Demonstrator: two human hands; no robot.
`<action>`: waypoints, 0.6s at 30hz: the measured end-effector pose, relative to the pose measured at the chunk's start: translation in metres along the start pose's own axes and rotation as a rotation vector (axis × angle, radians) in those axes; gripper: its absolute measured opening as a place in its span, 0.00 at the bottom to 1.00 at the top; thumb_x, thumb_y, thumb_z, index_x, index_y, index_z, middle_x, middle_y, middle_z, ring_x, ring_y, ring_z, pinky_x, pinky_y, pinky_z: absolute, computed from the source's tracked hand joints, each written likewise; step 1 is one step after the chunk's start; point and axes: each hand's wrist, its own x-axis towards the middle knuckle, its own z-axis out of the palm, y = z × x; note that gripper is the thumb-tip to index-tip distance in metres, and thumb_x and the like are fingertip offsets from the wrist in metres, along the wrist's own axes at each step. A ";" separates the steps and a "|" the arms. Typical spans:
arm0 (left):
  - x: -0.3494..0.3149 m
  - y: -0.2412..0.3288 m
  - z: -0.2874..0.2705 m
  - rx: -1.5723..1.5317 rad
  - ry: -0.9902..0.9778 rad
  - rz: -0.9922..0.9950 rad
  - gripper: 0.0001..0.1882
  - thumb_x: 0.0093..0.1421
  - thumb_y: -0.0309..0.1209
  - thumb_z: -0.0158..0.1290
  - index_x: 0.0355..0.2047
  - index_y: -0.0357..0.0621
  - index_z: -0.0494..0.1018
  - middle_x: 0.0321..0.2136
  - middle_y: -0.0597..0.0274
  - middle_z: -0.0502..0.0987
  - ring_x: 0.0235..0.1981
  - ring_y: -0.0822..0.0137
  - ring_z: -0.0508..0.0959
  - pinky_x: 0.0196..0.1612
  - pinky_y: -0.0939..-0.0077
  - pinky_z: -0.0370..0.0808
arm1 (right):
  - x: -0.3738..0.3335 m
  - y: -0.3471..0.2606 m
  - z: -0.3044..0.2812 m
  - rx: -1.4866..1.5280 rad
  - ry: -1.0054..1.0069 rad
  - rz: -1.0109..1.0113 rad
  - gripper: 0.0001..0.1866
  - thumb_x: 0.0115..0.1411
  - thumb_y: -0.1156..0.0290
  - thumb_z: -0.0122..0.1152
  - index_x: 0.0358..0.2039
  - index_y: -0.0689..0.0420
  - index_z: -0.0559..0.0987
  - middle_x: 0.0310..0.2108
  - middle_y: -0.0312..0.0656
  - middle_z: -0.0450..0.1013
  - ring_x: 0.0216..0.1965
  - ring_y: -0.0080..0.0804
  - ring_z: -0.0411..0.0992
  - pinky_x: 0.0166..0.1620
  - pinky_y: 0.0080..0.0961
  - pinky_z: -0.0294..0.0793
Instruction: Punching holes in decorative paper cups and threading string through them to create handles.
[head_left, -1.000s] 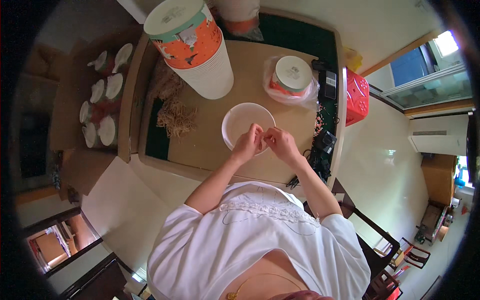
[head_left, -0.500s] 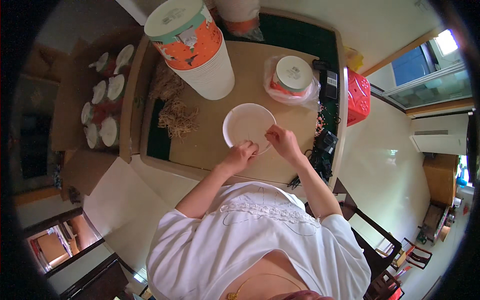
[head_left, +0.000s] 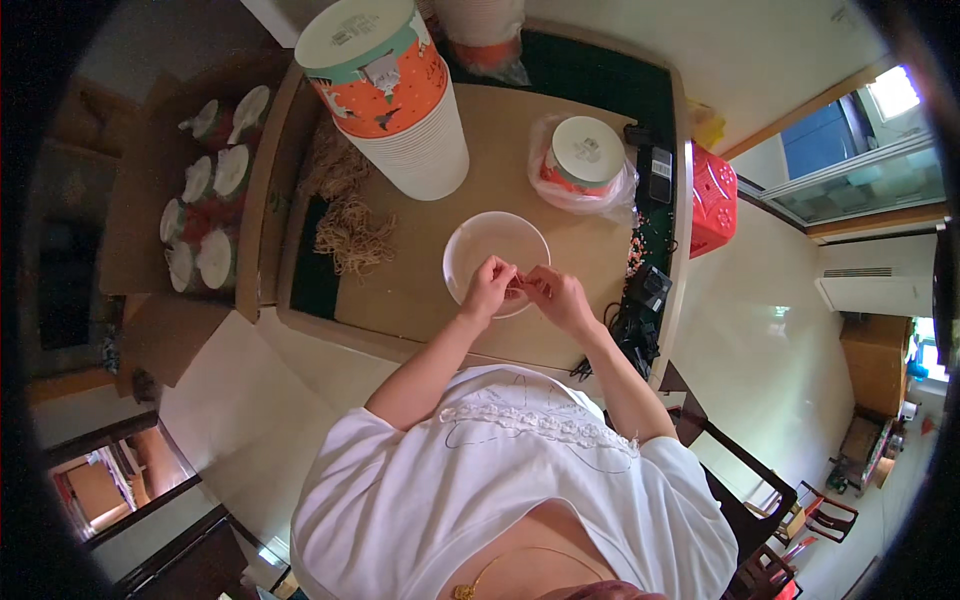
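Note:
A white paper bucket [head_left: 497, 235] stands on the table in front of me, its round open top facing up. Over its near rim, my left hand [head_left: 485, 288] and my right hand [head_left: 562, 298] meet with fingertips touching. Both are closed in a pinch; whatever lies between the fingers is too small to make out. To the left is a loose heap of tan cords [head_left: 355, 238]. Behind it rises a tall stack of nested paper buckets [head_left: 410, 130], upside down, with an orange and green print on the top one.
A bagged bucket [head_left: 588, 150] stands back right, near a dark phone-like device [head_left: 660, 175]. Black adapters with cables [head_left: 652, 288] line the right edge. At left, a cardboard box [head_left: 262, 190] holds several lidded containers [head_left: 232, 172]. A red plastic stool [head_left: 714, 200] stands beyond the table.
My two hands have come together over the bucket's near rim; they were apart before. The left moved up and right, the right slightly down and left.

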 end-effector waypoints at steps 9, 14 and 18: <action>0.000 0.010 -0.006 -0.054 -0.078 -0.149 0.04 0.59 0.29 0.51 0.29 0.46 0.67 0.19 0.70 0.71 0.18 0.80 0.68 0.18 0.86 0.62 | -0.002 0.005 0.003 0.096 -0.021 0.117 0.04 0.54 0.76 0.57 0.31 0.60 0.75 0.22 0.40 0.74 0.21 0.25 0.71 0.27 0.22 0.70; -0.017 0.023 -0.020 0.466 -0.418 0.281 0.07 0.51 0.29 0.58 0.24 0.42 0.71 0.23 0.66 0.71 0.23 0.74 0.72 0.25 0.81 0.69 | -0.002 0.006 0.001 0.100 -0.036 0.114 0.04 0.56 0.75 0.55 0.31 0.62 0.75 0.24 0.41 0.75 0.25 0.25 0.74 0.29 0.21 0.72; -0.025 0.028 -0.023 0.807 -0.441 0.552 0.07 0.43 0.27 0.61 0.21 0.40 0.74 0.27 0.60 0.71 0.28 0.63 0.74 0.33 0.72 0.73 | 0.000 0.003 -0.002 0.197 -0.087 0.157 0.04 0.57 0.75 0.54 0.30 0.62 0.75 0.25 0.41 0.76 0.28 0.26 0.76 0.29 0.21 0.74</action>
